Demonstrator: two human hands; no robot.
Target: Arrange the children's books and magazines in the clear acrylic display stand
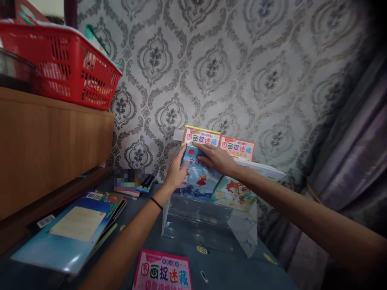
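A blue picture book (pixel 198 187) with a small red figure on its cover leans upright in a clear display stand (pixel 196 213). My left hand (pixel 175 169) grips its left edge, thumb on the front cover. Across its upper part reaches my right hand (pixel 216 158), with fingers along the top edge and the thumb against the cover. Behind stand a yellow-edged book (pixel 201 135) and a red-edged book (pixel 238 147). To the right of the blue book, a greenish book (pixel 234 191) with a red drawing sits in the stand, partly under my right forearm.
A pink book (pixel 163 272) lies on the dark tablecloth (pixel 229 264) at the front. Several books, topped by a blue one (pixel 69 245), lie at left, with a smaller pile (pixel 133 189) behind. A red basket (pixel 60 64) sits on a wooden cabinet (pixel 54 141). Curtains (pixel 341 181) hang right.
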